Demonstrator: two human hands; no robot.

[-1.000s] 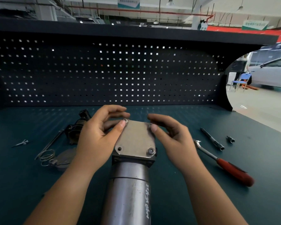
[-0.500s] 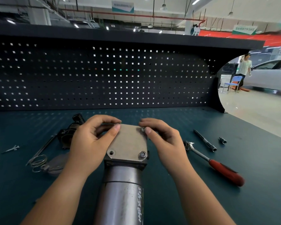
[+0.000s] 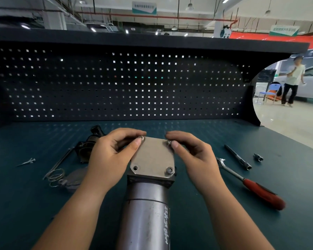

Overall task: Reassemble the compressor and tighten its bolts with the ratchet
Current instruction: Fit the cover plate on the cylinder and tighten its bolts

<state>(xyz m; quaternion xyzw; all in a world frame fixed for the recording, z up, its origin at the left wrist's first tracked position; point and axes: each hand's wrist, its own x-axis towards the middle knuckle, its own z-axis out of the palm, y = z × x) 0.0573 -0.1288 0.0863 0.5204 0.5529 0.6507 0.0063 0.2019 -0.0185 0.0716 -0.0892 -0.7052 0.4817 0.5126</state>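
The compressor, a steel cylinder, stands upright on the bench in front of me with a square metal end plate on top. My left hand pinches a bolt at the plate's far left corner. At the far right corner my right hand pinches another bolt. A third bolt sits in the near right corner; the near left hole is bare. The ratchet with a red handle lies on the bench to the right.
An extension bar and a small socket lie beyond the ratchet. Left of the compressor lie a dark compressor part, a coil spring, a thin rod and a small screw. A pegboard closes the back.
Both hands' fingers have shifted on the two far corner bolts, which now show between thumb and fingers. The view has tilted slightly; the compressor stays in place.
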